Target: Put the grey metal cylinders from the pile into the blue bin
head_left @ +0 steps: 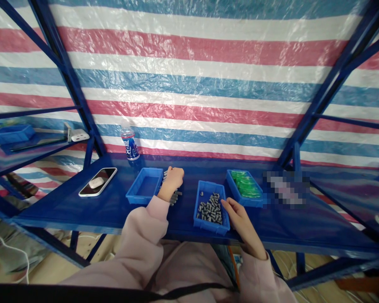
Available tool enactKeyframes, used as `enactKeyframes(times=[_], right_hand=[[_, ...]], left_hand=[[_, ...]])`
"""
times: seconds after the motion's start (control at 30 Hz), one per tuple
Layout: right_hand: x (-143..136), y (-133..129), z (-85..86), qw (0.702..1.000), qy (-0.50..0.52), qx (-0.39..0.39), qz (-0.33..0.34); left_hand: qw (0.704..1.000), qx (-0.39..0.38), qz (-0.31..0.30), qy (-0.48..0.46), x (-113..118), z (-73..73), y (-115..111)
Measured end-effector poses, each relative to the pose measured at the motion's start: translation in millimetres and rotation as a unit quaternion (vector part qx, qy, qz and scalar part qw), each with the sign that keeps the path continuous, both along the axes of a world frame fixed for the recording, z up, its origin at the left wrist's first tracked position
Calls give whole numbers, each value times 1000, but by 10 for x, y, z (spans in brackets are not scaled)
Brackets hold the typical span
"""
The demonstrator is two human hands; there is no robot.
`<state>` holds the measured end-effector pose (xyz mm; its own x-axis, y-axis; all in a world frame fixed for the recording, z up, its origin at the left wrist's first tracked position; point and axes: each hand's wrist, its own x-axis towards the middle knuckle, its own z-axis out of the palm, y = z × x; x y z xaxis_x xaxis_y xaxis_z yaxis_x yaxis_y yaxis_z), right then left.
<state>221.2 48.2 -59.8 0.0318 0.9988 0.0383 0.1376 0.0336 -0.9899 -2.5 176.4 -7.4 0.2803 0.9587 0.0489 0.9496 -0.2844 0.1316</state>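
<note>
My left hand [174, 180] is curled closed over a cluster of grey metal bolts [176, 197] lying on the table. Its fingertips are turned away, so what they grip is hidden. Just left of it stands a blue plastic bin [145, 198] with nothing visible inside. My right hand [236, 211] is at the right rim of another blue bin [219, 228], its fingers bent and close together. Whether they pinch the rim or a small part cannot be made out. Many short grey bolts [211, 209] lie heaped in that bin.
Behind my right hand is a blue bin [252, 202] with green plastic packets [244, 184]. A phone [106, 179] with a white case [96, 182] on it lies at left. A bottle [130, 145] stands at the back. Blue frame posts [322, 90] flank the blue table [66, 206].
</note>
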Motion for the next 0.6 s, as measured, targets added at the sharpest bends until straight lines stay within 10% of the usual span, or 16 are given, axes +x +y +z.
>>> enactKeyframes(times=[0.6], right_hand=[[18, 16, -42, 1000, -11, 16, 2]], left_hand=[[1000, 8, -10, -21, -6, -19, -61]])
